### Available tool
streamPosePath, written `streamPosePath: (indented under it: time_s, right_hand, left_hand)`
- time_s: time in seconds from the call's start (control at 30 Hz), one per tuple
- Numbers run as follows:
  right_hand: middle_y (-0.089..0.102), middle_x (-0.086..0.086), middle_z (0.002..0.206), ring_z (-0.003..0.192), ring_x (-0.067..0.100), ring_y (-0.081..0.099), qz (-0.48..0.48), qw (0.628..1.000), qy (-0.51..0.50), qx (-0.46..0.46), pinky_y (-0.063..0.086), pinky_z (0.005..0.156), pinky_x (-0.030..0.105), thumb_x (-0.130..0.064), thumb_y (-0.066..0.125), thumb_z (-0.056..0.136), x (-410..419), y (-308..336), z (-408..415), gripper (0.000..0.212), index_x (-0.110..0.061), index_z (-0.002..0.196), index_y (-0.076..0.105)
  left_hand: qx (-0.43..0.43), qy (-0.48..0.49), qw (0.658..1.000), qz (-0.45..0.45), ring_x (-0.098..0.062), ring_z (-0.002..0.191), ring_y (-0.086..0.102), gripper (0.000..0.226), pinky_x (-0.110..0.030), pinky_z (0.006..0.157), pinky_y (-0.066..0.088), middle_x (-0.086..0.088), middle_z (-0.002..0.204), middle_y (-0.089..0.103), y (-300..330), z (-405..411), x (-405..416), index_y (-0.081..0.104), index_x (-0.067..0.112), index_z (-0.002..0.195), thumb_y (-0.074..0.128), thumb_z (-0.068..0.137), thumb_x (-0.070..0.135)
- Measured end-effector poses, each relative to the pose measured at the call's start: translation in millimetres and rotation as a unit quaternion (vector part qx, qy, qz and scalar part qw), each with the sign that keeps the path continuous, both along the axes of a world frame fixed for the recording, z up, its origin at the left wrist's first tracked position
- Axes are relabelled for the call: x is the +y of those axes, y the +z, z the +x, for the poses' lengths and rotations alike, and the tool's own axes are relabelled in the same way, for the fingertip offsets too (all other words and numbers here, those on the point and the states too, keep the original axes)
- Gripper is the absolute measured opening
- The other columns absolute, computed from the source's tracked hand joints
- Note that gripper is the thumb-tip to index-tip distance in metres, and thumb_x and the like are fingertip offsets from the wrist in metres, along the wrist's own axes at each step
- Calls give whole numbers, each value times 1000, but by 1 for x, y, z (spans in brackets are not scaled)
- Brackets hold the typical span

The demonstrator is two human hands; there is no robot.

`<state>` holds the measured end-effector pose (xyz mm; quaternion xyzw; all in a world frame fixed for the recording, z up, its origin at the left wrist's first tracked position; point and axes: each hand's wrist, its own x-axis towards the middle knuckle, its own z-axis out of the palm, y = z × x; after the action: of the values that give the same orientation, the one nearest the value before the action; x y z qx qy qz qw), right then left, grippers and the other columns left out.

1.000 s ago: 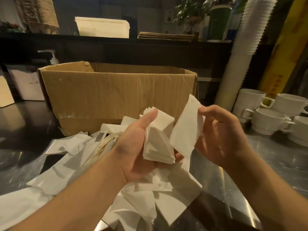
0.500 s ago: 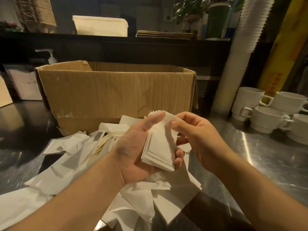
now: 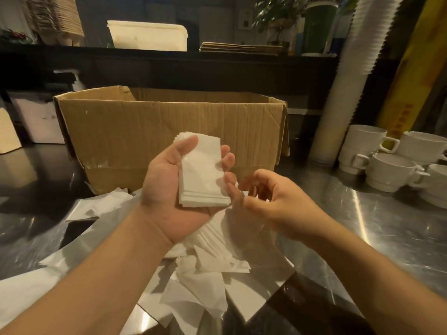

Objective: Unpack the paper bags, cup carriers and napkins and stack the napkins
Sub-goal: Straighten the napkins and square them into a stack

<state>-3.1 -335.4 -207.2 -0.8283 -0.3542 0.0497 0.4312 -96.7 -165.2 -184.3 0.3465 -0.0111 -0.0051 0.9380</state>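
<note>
Far left, loose napkins lie scattered across the steel bench in front of the cardboard box. Centre, the left hand cups a neat stack of napkins, thumb over the top, fingers curled round its far edge. Just beside it, the right hand hovers palm-up, fingers loosely bent, gripping nothing. Far right, white cups sit on the bench.

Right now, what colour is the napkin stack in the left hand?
Plain white, no print, seen clearly in the head view: the napkin stack lies in the left hand.
</note>
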Motion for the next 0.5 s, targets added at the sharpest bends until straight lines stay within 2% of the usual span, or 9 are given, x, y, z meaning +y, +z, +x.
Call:
streamPosePath:
  time_s: [0.07,0.13,0.27,0.33,0.5]
  right_hand:
    - [55,-20,103,94,-1,53,-60,996,13,-65,51,76,18,-47,72,88,0,0,-3,18,-44,100,59]
    - [46,-24,105,99,-1,47,-86,992,29,-87,46,82,19,-55,73,83,1,0,-11,28,-47,103,55]
    - [30,-25,103,100,4,32,-156,978,43,-128,42,94,31,-73,71,76,10,-3,-31,64,-51,127,39]
    - [24,-20,104,98,6,25,-190,970,34,-150,37,99,35,-74,70,76,13,-4,-35,74,-50,134,29]
    - [25,-20,109,105,6,21,-204,969,-4,-137,22,119,46,-64,74,78,11,0,-32,70,-48,133,34]
  left_hand:
    - [0,28,1000,13,-23,86,66,63,-36,72,58,-9,116,64,-1,1,6,55,10,146,58,95,47]
    - [0,46,999,19,-25,89,71,65,-39,69,59,-11,120,66,-2,1,8,52,12,151,57,97,49]
    - [-5,72,997,23,-25,78,72,63,-35,61,60,-12,109,69,1,-3,0,54,10,148,55,97,47]
    - [-3,77,997,22,-24,76,72,63,-34,60,59,-11,108,69,2,-4,0,53,11,149,54,98,48]
    - [2,77,996,36,-22,79,72,64,-33,62,59,-9,111,69,1,-3,1,52,14,151,52,99,50]
